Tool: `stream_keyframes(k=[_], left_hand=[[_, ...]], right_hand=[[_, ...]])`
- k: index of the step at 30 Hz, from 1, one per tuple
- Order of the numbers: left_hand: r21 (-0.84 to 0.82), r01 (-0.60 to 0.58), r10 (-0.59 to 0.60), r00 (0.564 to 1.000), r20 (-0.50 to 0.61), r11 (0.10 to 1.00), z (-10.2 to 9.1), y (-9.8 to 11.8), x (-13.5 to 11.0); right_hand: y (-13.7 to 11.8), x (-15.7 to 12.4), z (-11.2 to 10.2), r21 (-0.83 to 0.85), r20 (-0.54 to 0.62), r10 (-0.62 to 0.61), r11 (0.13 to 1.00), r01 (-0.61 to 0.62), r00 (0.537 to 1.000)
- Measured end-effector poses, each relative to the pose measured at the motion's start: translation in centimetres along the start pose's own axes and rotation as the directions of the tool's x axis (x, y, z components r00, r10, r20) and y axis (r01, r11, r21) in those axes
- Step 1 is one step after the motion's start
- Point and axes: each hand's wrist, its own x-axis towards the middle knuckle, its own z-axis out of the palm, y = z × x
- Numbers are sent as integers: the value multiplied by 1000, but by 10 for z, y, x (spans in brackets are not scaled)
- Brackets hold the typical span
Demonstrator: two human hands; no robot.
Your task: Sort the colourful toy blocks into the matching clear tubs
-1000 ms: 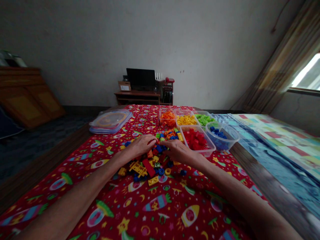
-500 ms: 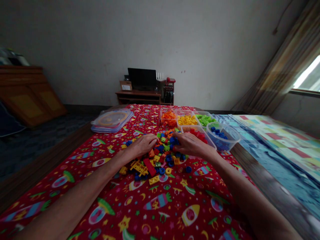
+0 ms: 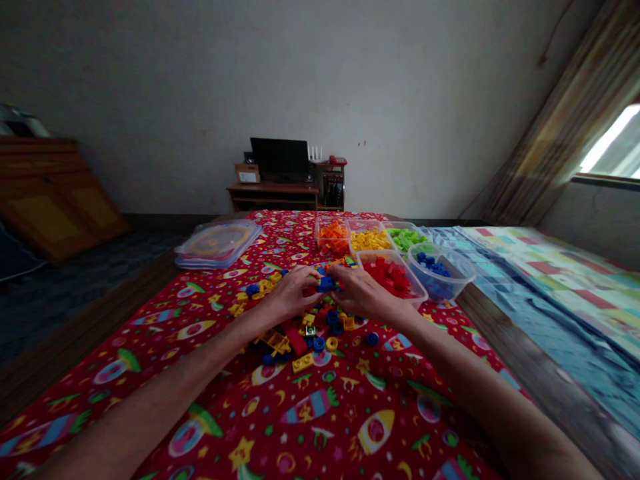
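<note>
Over a heap of mixed toy building bricks [image 3: 305,320], my two hands are close together with fingers bent inward. My right hand [image 3: 359,291] is closed around blue toy bricks [image 3: 326,284] that show in the gap between the hands. Curled beside them is my left hand [image 3: 293,293], closed; what its fingertips hold is hidden. Around the hands lie a long red brick [image 3: 296,339], a yellow brick [image 3: 303,363], a yellow ring-shaped piece [image 3: 331,344] and a round blue piece [image 3: 373,339].
Beyond the heap stand clear tubs of orange bricks [image 3: 334,239], yellow bricks [image 3: 370,240] and green bricks [image 3: 406,240]. Nearer on the right are a red-brick tub [image 3: 420,293] and a round blue-brick tub [image 3: 460,275]. Stacked lids [image 3: 217,245] lie left on the red patterned cloth [image 3: 320,407].
My right hand has moved left with the blue bricks, closing the gap to my left hand. The red bricks in their tub now show more fully. The view has shifted slightly.
</note>
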Motion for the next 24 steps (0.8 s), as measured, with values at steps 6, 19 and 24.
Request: stream_keyframes(k=[6,19,24], left_hand=[[-357,75,-59,997,55,931,-12,2,6],[4,52,-52,998,-28,999,-17,-6,5],[66,70,-70,998,-2,995,-14,-27,2]], right_hand=[[-2,3,9,47,-138,-28,998,35,990],[70,-28,-90,-231,-578,300,831,-505,759],[112,-59,-113,-332,-538,523,589,-737,661]])
